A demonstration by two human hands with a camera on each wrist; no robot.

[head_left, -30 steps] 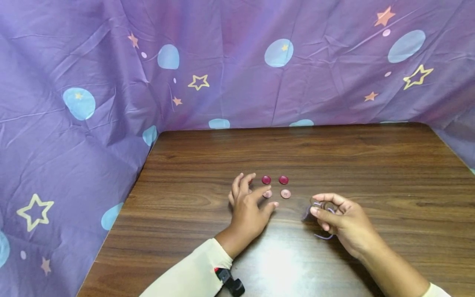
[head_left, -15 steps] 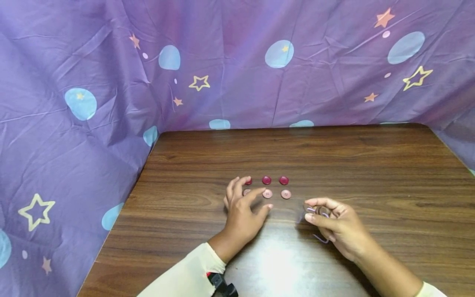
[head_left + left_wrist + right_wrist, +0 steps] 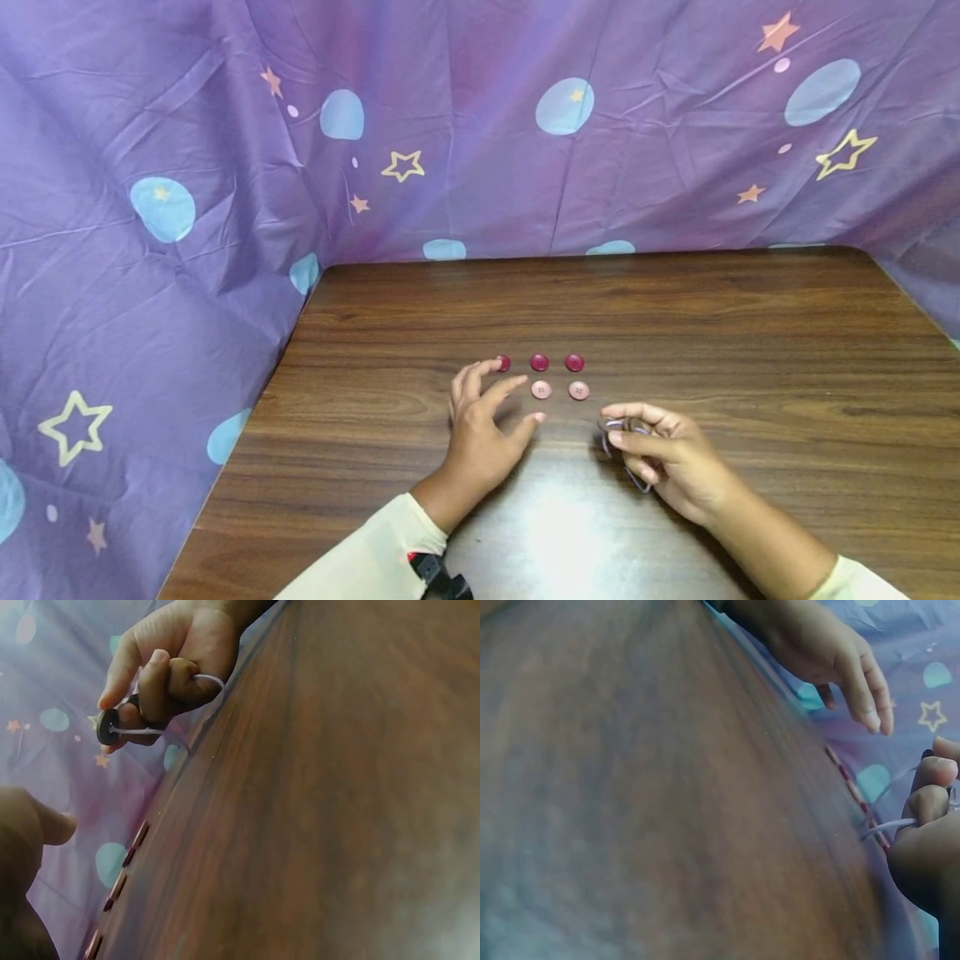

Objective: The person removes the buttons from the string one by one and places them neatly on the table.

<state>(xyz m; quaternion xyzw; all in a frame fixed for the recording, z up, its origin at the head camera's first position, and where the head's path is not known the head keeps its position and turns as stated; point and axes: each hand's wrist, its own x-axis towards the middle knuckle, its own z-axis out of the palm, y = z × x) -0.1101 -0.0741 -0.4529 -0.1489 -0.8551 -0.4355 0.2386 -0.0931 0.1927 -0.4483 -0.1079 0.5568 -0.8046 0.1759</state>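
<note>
My right hand (image 3: pixel 675 458) pinches a dark round button (image 3: pixel 107 727) between thumb and fingertips. A thin pale-purple cord (image 3: pixel 139 731) runs from the button and loops past the curled fingers. A second dark piece shows partly between those fingers. My left hand (image 3: pixel 483 429) hovers with relaxed, spread fingers at the left end of two rows of buttons. Dark red buttons (image 3: pixel 539 362) form the far row; the fingertips overlap the leftmost one. In the near row, two pink buttons (image 3: pixel 541 390) are visible, and the left hand covers the spot to their left.
All this is on a brown wood-grain table (image 3: pixel 675 317). A purple curtain (image 3: pixel 480 167) with stars and blue spots hangs behind it and on the left. A black strap device (image 3: pixel 438 575) sits on my left wrist. Light glares off the table's front middle.
My left hand has drawn slightly left and toward me, uncovering the leftmost dark red button. My right hand has moved left, nearer the buttons, with the corded button still pinched.
</note>
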